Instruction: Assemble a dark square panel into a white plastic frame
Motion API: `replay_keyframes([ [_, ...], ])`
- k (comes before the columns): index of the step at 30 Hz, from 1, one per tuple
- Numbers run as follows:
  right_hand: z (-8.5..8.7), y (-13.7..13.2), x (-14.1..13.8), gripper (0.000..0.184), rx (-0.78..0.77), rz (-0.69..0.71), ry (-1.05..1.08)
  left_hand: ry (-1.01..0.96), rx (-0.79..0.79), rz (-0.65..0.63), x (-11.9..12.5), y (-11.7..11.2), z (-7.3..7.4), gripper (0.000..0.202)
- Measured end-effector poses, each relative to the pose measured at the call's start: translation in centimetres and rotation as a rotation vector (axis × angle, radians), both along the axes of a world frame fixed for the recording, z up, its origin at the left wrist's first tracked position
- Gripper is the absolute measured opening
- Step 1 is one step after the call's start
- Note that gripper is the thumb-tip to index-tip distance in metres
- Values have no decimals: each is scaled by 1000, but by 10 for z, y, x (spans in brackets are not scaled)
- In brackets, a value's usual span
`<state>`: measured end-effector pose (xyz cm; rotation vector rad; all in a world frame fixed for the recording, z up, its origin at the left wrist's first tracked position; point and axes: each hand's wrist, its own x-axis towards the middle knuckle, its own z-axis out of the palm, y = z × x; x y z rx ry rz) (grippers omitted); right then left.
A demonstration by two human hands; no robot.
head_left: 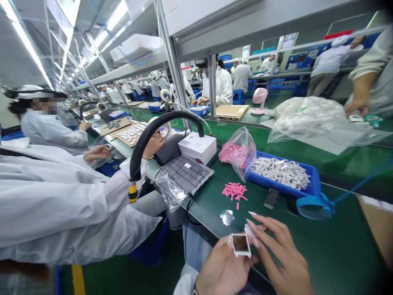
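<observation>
My left hand (222, 268) holds a small square part (241, 245) up over the green workbench (307, 246). The part has a white frame around a brown centre. My right hand (281, 258) is just to its right, with its long-nailed fingertips pinching a small white piece (251, 231) against the part's edge. Close to my hands, a small clear film scrap (227, 217) lies on the bench. A loose pile of pink strips (235, 192) lies further forward.
A blue tray (284, 176) of white parts and a clear bag (241, 153) of pink pieces stand ahead. A co-worker's white sleeve (61, 205) fills the left, beside a grey parts tray (187, 174) and a black hose (147, 139). A large plastic bag (310, 119) lies beyond.
</observation>
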<state>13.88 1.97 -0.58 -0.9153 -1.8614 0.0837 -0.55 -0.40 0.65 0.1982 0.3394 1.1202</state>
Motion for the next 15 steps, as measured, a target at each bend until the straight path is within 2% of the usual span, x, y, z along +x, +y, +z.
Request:
replay_keyframes([
  [5,-6,-1,0,30,-41,34,-11,35,-10,26,-4,-5,-5,33],
  [8,-8,1,1,26,-55,42,-10,55,-34,46,-5,-6,-5,24],
  [10,-9,3,1,28,-28,46,-27,68,-35,57,-5,-6,-3,20],
  [15,-9,1,-10,35,64,40,-20,72,15,30,-11,-3,-4,32],
])
